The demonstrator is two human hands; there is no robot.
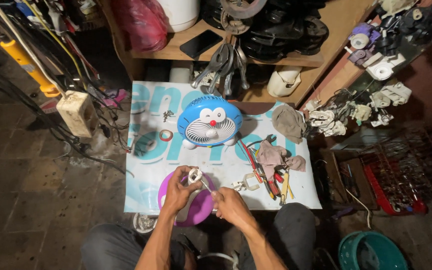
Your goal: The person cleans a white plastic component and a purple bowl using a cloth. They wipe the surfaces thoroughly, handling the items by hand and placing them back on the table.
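Hidden and cut-off parts

The purple fan housing (202,204) lies half behind both hands; the teal bucket (371,252) is cut off at the bottom edge.

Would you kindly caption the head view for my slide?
Left hand holds a white part over a purple casing; blue fan behind.

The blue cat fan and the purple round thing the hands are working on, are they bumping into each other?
Apart. In the head view the blue cat fan stands farther back on the mat, and a strip of white mat shows between its feet and the purple round thing.
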